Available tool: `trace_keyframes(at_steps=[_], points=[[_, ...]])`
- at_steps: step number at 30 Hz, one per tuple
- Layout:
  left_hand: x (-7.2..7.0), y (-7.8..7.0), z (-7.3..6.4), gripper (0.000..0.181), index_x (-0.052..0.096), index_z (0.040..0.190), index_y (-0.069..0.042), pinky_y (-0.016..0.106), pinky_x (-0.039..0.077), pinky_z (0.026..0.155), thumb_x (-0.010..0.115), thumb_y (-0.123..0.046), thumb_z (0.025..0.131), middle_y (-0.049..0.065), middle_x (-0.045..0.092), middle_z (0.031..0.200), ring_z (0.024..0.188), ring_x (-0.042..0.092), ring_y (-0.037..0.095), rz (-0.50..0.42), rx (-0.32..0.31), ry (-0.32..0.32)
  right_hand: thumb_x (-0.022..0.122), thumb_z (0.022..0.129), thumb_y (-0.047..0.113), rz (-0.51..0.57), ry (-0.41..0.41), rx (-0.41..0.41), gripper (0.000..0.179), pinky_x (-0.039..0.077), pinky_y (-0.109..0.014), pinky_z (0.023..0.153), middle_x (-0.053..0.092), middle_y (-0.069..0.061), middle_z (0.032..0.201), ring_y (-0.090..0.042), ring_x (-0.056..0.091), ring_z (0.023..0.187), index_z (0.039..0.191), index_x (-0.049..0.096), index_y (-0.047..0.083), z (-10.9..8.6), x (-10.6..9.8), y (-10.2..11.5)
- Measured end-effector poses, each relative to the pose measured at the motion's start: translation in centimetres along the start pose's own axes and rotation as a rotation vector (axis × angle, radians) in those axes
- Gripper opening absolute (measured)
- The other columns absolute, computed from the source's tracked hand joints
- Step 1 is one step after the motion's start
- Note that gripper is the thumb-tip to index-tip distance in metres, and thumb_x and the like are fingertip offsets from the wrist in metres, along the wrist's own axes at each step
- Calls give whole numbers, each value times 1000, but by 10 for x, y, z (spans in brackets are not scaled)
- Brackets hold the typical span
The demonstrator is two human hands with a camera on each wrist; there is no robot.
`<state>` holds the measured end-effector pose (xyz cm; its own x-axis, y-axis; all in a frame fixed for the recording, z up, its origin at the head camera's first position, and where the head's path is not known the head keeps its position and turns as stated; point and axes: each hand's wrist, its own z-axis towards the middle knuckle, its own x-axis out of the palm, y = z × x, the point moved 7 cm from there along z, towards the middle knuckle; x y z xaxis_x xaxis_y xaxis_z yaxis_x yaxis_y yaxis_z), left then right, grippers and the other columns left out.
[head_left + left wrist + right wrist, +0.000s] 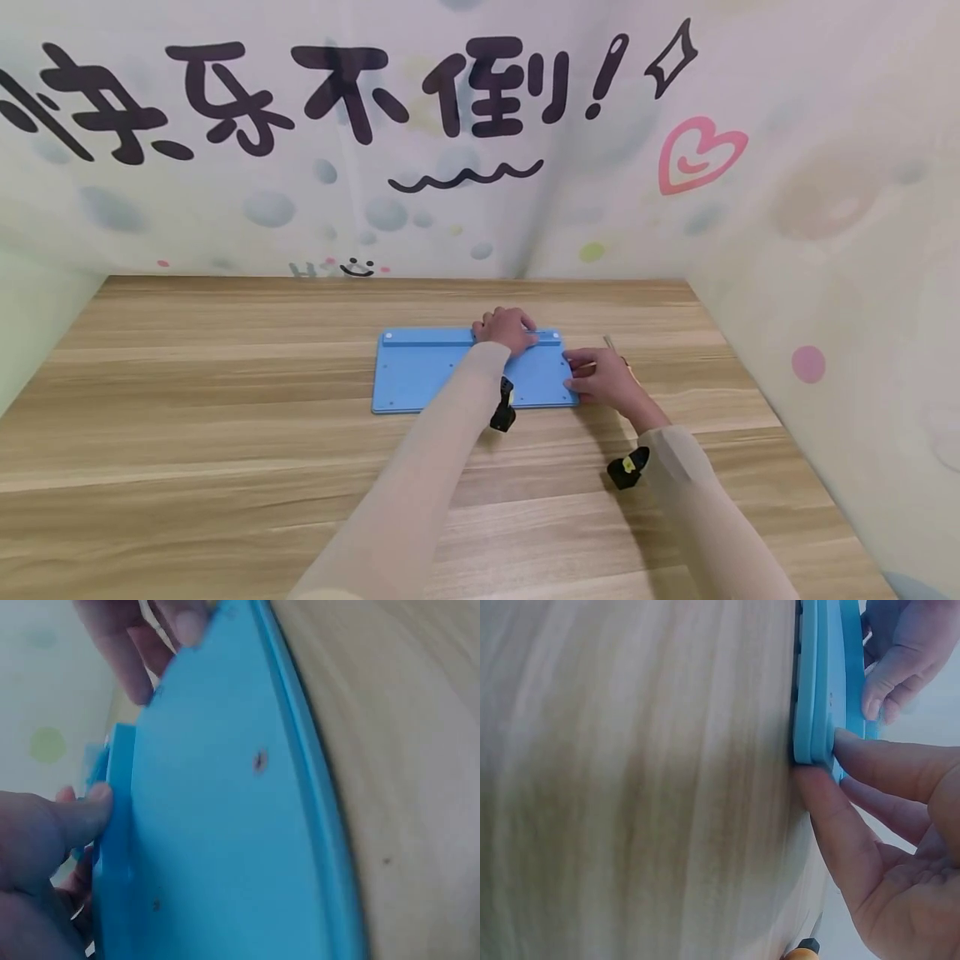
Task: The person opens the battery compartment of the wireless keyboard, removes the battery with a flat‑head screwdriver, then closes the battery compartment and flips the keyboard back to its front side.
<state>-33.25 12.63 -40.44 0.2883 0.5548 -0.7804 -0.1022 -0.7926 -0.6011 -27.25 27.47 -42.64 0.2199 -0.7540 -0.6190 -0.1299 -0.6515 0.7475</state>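
A light blue keyboard point(412, 377) lies face down on the wooden table, its flat back with small screw holes upward and a raised bar along the far side. In the right wrist view, key edges show under the keyboard point(821, 690). My left hand point(506, 330) reaches over the back and grips the raised bar near its right end, thumb point(88, 817) on the near face of the bar and fingers behind it. My right hand point(604, 379) holds the right end of the keyboard between thumb and fingers. The fingertips behind the bar are partly hidden.
A screwdriver lies just beyond my right hand, its metal shaft point(609, 342) showing in the head view and its orange and black handle point(804, 950) in the right wrist view. A printed cloth wall point(450, 233) rises behind the table point(225, 467) and along its right side.
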Motion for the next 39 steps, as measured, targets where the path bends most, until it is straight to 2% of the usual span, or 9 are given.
trace_keyframes(at_steps=[5, 15, 24, 28, 29, 35, 36, 39], points=[[5, 1, 8, 13, 71, 86, -21, 46, 27, 95, 58, -21, 90, 4, 53, 110, 101, 42, 25, 13, 8, 1, 65, 82, 0, 0, 4, 2, 48, 53, -33, 68, 55, -25, 115, -34, 56, 102, 127, 49, -5, 1, -1, 0], [8, 2, 14, 11, 69, 85, -20, 45, 27, 91, 59, -23, 89, 4, 52, 106, 100, 39, 25, 29, 27, 44, 66, 82, 0, -1, 2, -4, 48, 53, -33, 68, 56, -24, 115, -33, 57, 101, 127, 50, -5, 2, -1, -1], [0, -2, 8, 10, 70, 89, -17, 44, 29, 90, 61, -22, 89, 3, 52, 105, 100, 41, 24, 19, 55, 65, 66, 82, 1, 1, 1, -6, 48, 53, -33, 68, 56, -23, 116, -32, 57, 101, 127, 50, -4, 2, -2, -1], [1, -2, 10, 10, 70, 90, -16, 43, 31, 90, 61, -21, 89, 4, 52, 105, 100, 43, 23, 20, 69, 64, 66, 82, 1, 9, 2, -1, 48, 53, -34, 69, 56, -23, 116, -32, 57, 101, 127, 50, -4, 2, -2, -1], [4, 1, 16, 8, 70, 87, -17, 43, 33, 87, 64, -22, 87, 3, 53, 102, 97, 44, 22, 10, 94, 39, 66, 82, 1, 6, 1, 0, 48, 53, -34, 69, 56, -23, 116, -31, 57, 101, 127, 50, -4, 2, -2, -1], [1, 6, 20, 7, 69, 88, -14, 40, 37, 86, 66, -20, 85, -2, 63, 92, 89, 54, 18, -88, 109, 18, 66, 82, 1, -5, -1, 4, 48, 53, -33, 69, 56, -22, 116, -32, 57, 101, 127, 50, -4, 2, -1, -2], [-4, 4, 14, 9, 69, 91, -12, 38, 38, 88, 64, -18, 86, -1, 64, 93, 91, 55, 17, -100, 88, 39, 66, 82, 1, -4, -2, 6, 48, 53, -33, 69, 56, -22, 116, -32, 57, 101, 127, 50, -4, 1, -1, -2], [-9, 4, 10, 9, 69, 91, -10, 33, 43, 84, 63, -17, 87, 1, 64, 90, 86, 56, 17, -139, 103, 35, 66, 82, 1, -2, -5, 8, 48, 53, -33, 68, 56, -22, 117, -31, 57, 101, 127, 50, -4, 1, -1, -3]])
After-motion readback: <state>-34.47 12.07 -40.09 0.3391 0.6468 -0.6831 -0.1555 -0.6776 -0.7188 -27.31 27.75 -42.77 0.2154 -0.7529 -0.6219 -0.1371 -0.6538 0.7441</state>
